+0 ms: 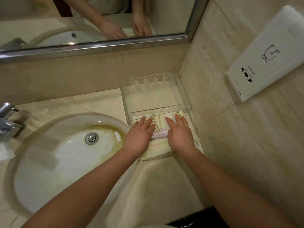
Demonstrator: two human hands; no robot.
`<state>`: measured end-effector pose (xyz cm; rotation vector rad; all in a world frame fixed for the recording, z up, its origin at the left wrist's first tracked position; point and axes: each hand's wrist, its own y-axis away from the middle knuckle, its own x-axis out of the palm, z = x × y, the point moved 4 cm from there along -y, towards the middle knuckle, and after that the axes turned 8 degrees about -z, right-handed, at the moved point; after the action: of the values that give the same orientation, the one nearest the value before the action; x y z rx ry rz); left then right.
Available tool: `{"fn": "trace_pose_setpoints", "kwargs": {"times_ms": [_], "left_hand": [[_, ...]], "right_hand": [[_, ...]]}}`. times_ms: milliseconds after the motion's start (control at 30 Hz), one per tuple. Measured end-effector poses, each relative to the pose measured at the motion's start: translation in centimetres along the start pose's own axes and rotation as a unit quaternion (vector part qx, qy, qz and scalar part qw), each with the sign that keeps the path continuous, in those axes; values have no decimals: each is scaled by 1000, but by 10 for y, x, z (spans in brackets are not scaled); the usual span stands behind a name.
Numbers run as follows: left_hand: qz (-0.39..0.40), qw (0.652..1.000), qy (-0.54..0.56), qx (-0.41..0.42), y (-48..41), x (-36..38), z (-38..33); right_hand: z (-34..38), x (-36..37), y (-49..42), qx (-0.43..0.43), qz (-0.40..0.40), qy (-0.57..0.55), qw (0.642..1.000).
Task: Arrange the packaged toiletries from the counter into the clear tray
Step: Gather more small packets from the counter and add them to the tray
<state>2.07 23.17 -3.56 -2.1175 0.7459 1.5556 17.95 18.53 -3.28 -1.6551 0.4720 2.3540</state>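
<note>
A clear acrylic tray [185, 102] stands on the counter in the corner by the right wall. Its front section holds cream packets with brown line patterns [158, 120] lying flat side by side. A pale pink packet [160, 134] lies across them between my hands. My left hand [139, 137] rests flat on the left packets, fingers spread. My right hand [180, 134] lies flat on the right packets in the same way. Neither hand grips anything. The tray's back section [153, 96] shows only its clear floor.
A round white sink [69, 148] with a metal drain [91, 138] fills the left of the counter. A chrome tap [8, 119] sits at the far left. A mirror [98, 22] hangs behind, and a white socket panel [263, 60] is on the right wall.
</note>
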Motion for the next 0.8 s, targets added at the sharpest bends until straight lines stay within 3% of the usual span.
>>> {"fn": "trace_pose_setpoints", "kwargs": {"times_ms": [100, 300, 500, 700, 800], "left_hand": [[-76, 997, 23, -22, -4, -8, 4], [-141, 989, 25, -43, -10, -19, 7], [-83, 996, -31, -17, -12, -13, 10], [-87, 996, -32, -9, -3, -14, 5], [-24, 999, -18, 16, 6, -10, 2]], "right_hand": [[3, -1, 0, -4, 2, -4, 1000], [11, -4, -1, -30, 17, 7, 999], [11, 1, 0, -67, 44, 36, 996], [17, 2, 5, -68, 49, 42, 996], [26, 3, 14, -42, 43, 58, 997]]}}
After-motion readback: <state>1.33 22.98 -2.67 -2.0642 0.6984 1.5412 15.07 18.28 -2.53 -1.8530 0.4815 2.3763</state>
